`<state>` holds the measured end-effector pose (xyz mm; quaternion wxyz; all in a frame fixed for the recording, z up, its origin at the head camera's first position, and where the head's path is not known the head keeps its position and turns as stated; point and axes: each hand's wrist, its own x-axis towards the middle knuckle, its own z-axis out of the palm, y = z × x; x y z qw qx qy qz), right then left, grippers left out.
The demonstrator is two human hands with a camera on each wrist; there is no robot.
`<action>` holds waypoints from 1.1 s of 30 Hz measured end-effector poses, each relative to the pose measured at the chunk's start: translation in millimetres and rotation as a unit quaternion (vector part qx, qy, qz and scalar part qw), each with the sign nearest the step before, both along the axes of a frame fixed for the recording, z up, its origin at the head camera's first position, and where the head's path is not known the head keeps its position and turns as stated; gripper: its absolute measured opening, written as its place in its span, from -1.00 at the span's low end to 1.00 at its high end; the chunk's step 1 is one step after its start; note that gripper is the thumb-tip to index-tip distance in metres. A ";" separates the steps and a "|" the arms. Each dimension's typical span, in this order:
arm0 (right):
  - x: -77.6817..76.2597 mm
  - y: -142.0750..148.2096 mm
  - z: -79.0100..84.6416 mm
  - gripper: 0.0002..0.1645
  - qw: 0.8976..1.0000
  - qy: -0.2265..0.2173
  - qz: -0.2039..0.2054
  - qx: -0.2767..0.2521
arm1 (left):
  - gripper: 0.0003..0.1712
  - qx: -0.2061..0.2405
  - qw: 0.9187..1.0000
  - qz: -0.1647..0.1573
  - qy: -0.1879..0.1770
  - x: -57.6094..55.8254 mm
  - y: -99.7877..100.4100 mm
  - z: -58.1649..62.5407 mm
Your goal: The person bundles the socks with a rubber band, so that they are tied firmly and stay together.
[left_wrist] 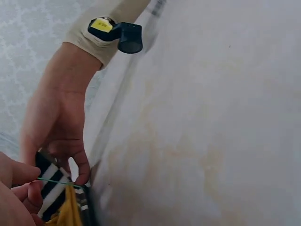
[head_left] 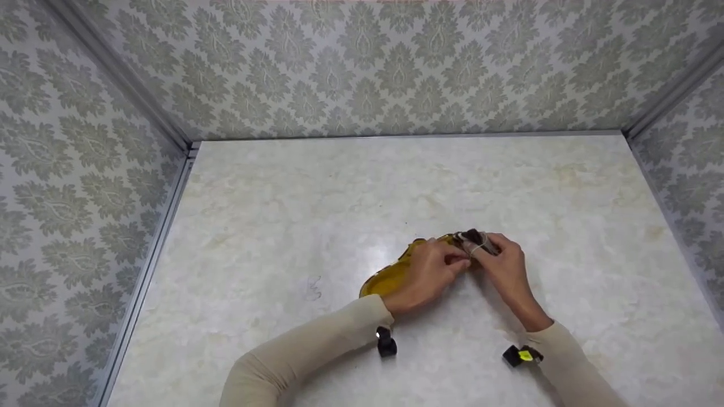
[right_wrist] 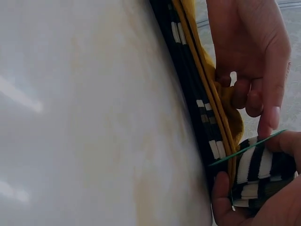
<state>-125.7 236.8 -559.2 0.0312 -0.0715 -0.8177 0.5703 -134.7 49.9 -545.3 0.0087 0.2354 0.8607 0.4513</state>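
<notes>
A bundle of mustard-yellow knitted socks (head_left: 387, 278) lies slantwise on the table, with dark and white stripes at the far right end. Around that striped end (right_wrist: 254, 165) runs a thin green elastic band (right_wrist: 247, 148), stretched taut. My left hand (head_left: 427, 272) reaches over the yellow part and pinches the band between thumb and finger. The striped end is gripped by my right hand (head_left: 507, 267), its thumb and fingers on either side. The hands cover part of the socks in the head view.
A pale marbled table (head_left: 271, 215) spreads around the hands, with patterned walls (head_left: 367, 68) at the back and sides. A small faint squiggle (head_left: 314, 288) shows on the table left of the socks. Black wrist cameras (head_left: 387, 343) hang below both sleeves.
</notes>
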 end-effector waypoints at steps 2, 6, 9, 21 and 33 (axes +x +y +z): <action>-0.3 0.1 1.2 -0.54 1.000 -0.007 -0.003 -0.003 | -0.88 0.005 1.000 0.013 -0.007 -0.9 4.1 -1.8; -0.5 -0.7 2.5 -0.52 1.000 -0.016 -0.008 -0.014 | -0.86 0.009 0.999 0.041 -0.021 -1.3 9.8 -3.9; -1.2 -0.8 3.7 -0.51 0.999 -0.023 -0.011 -0.029 | -0.87 0.038 0.997 0.061 -0.035 -1.7 11.4 -5.3; -0.7 15.0 1.0 -0.51 0.992 -0.034 0.053 -0.107 | -0.89 0.230 0.944 0.124 -0.200 -6.6 -0.2 0.0; 2.7 29.1 -3.1 -0.58 0.987 0.079 0.137 0.039 | -0.80 0.322 0.883 0.197 -0.279 -36.6 -10.9 8.7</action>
